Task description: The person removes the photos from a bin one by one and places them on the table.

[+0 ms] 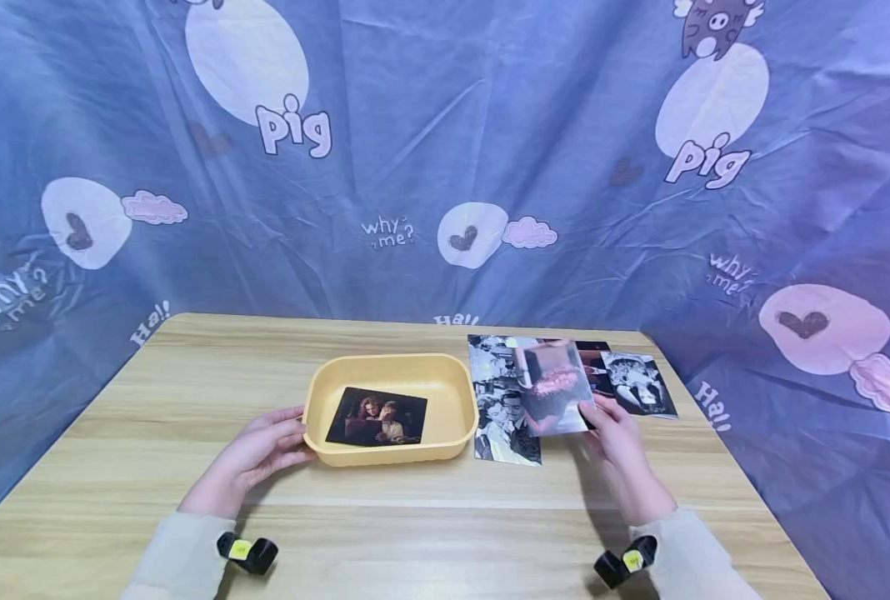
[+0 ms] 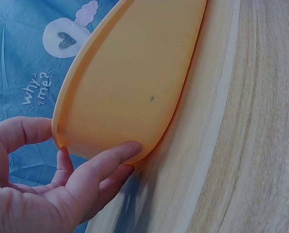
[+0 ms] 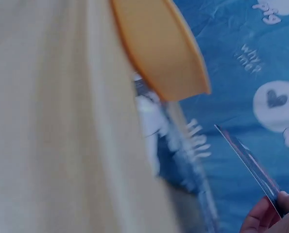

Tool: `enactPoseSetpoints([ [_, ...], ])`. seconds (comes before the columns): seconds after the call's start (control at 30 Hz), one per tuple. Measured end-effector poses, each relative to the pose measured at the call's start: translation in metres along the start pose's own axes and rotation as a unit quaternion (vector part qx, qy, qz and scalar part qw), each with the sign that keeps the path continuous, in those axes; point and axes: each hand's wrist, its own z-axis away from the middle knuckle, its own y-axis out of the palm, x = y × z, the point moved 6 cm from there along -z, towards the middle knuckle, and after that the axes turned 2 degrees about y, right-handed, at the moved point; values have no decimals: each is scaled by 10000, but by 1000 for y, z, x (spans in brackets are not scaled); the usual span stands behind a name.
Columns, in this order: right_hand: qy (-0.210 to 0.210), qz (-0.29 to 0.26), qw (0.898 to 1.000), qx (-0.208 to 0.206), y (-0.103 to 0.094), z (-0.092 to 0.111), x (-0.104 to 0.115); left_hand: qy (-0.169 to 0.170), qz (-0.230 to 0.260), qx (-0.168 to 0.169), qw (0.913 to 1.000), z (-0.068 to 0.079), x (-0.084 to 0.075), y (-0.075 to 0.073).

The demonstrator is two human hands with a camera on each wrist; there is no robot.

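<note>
A yellow plastic tray (image 1: 394, 455) stands on the table with a dark photo card (image 1: 377, 417) of two people lying in it. My left hand (image 1: 268, 446) holds the tray's left end, fingers and thumb spread around the corner wall, as the left wrist view shows (image 2: 81, 184). To the right of the tray, my right hand (image 1: 616, 433) pinches a glossy photo card (image 1: 553, 387) by its lower right corner, raised and tilted. In the right wrist view, that card appears nearly edge-on. Beneath it, black-and-white photo cards (image 1: 507, 429) are partly hidden.
Farther right lie another black-and-white photo card (image 1: 636, 385) and a darker card (image 1: 593, 358), partly covered. The wooden table (image 1: 430, 533) meets a blue patterned curtain (image 1: 385, 275) at its back edge.
</note>
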Motion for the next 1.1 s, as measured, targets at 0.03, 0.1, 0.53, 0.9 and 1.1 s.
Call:
enactPoseSetpoints([
  [0.03, 64, -50, 10000, -26, -4, 0, -5, 2, -3, -3, 10000, 1, 0, 0],
  [0.1, 126, -32, 9998, -144, -11, 0, -14, 13, -7, -14, 10000, 1, 0, -1],
  [0.53, -157, 619, 9945, -832, -27, -5, -35, -53, 0, -99, 9999, 2, 0, -2],
  [0.9, -264, 949, 9884, -1158, -30, -5, -33, -65, 84, -61, 9999, 1, -1, 0],
  [1.1, -358, 811, 9897, -1121, -28, -1, -34, -58, 30, -75, 10000, 1, -1, -1],
])
